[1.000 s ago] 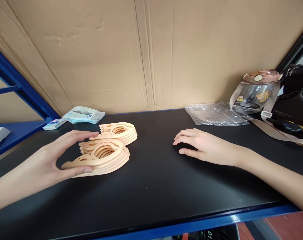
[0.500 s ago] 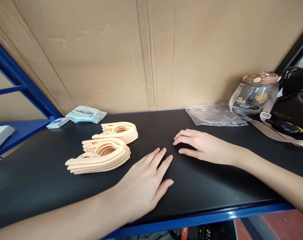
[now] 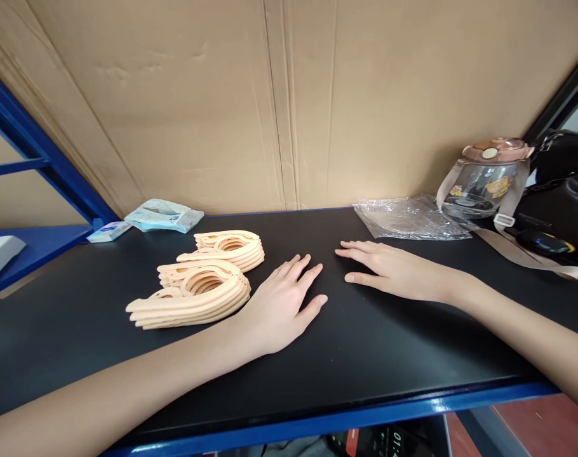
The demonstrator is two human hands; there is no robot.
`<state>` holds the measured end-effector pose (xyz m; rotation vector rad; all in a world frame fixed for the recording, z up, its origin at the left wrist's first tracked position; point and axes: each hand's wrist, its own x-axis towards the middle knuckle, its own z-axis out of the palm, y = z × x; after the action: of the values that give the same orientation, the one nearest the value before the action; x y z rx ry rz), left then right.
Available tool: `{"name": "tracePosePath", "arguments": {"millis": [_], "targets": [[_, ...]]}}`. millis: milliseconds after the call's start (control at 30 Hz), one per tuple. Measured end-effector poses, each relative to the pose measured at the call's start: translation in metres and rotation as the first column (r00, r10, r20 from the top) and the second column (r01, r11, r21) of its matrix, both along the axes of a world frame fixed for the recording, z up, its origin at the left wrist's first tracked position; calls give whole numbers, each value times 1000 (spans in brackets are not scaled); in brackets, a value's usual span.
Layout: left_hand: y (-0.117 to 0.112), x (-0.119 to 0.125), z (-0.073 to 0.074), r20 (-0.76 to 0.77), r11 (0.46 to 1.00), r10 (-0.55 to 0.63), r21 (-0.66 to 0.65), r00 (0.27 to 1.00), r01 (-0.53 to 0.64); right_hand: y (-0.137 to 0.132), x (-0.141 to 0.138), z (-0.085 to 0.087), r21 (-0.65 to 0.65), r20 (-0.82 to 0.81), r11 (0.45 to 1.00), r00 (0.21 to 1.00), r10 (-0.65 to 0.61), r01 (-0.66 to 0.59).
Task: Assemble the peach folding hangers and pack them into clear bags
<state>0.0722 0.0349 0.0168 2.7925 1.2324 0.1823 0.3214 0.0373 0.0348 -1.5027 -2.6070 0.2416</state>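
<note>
My left hand (image 3: 285, 306) lies palm down over the black tabletop (image 3: 365, 349), fingers spread, holding nothing. Just to its left is a stack of cream folding clothes hangers (image 3: 188, 301), folded up and piled flat on one another. Behind that pile sits a second stack of the same folded hangers (image 3: 227, 247). My right hand (image 3: 394, 270) rests palm down to the right of centre, fingers outstretched and thumb apart, also with nothing in it. A gap of bare tabletop separates the two hands.
A crumpled clear plastic bag (image 3: 408, 219) lies at the back right, beside a strapped water bottle (image 3: 484, 181) and a black bag (image 3: 565, 197). Back left are a pale blue tissue pack (image 3: 165, 217) and a small box (image 3: 109, 232). A cardboard wall (image 3: 198, 114) stands behind.
My left hand has slid forward, away from the table's front edge, beside the hangers. My right hand has shifted slightly forward and right, its fingers straighter. The hanger stacks stay put.
</note>
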Motion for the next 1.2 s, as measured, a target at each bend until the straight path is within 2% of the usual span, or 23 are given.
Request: {"name": "tracePosePath", "arguments": {"millis": [100,500,733,867,1200], "targets": [[0,1,3,-14,1000,-11,14,1000,11,0,0,2,-44,40,999,999,10,-9],[0,1,5,-70,999,-21,25,997,22,-3,-2,4,3,83,1000,997,9,-9],[1,1,5,-41,1000,-23,9,999,23,-4,-3,4,16,112,1000,994,13,-15],[1,1,4,-1,999,-30,16,1000,30,-4,-3,3,39,73,999,997,23,-26],[1,1,4,-32,1000,-23,9,999,23,-5,-3,5,26,96,999,995,22,-24]]}}
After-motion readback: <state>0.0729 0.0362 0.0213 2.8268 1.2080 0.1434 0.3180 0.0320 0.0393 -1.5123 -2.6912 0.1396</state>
